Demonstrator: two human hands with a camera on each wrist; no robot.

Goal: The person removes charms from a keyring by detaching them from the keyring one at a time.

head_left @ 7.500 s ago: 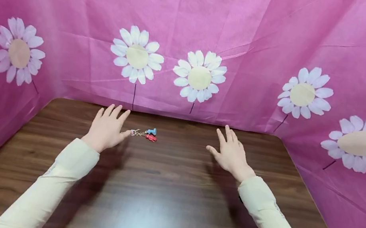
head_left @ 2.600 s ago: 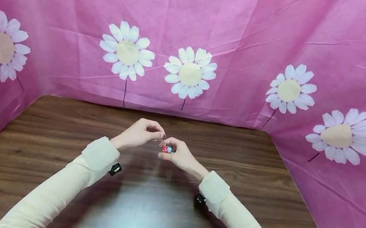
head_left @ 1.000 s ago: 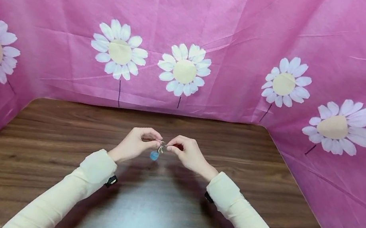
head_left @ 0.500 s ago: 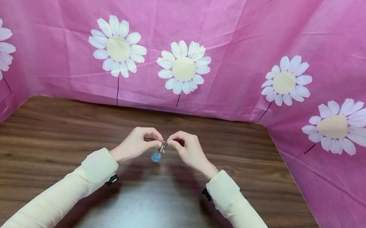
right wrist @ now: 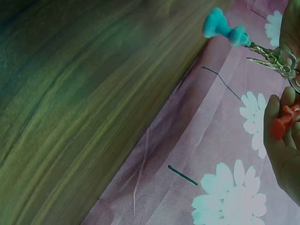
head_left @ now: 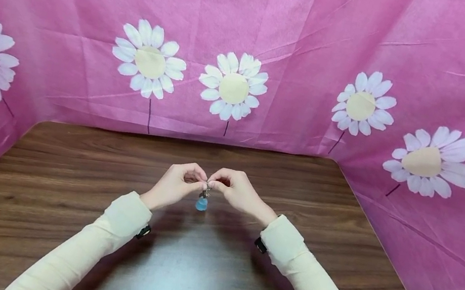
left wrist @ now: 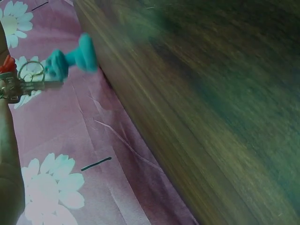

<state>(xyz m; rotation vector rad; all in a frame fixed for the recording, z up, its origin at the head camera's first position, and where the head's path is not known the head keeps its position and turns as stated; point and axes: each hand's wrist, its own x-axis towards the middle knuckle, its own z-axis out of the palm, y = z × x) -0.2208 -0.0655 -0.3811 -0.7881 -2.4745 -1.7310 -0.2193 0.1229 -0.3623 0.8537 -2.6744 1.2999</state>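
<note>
A keychain with metal links (right wrist: 272, 61) is held above the table between both hands. Its blue figure-shaped charm (head_left: 201, 204) dangles below the fingertips. In the right wrist view the red charm (right wrist: 284, 123) lies against the fingers of the right hand; in the head view it is hidden. My left hand (head_left: 175, 184) pinches the metal ring of the keychain between thumb and fingers. My right hand (head_left: 239, 192) pinches the keychain from the other side, its thumb and index tips meeting those of the left. A thin ring (left wrist: 32, 70) shows beside the links in the left wrist view.
The dark wooden table (head_left: 69, 179) spreads under both arms. A pink cloth (head_left: 315, 36) printed with white daisies encloses it at the back and sides. A small black device (head_left: 143, 231) sits under the left cuff, another (head_left: 260, 244) under the right.
The keychain lay on the table beside the open left hand, then both hands lifted it. Lately the fingertips have drawn together and the blue charm has dropped slightly lower.
</note>
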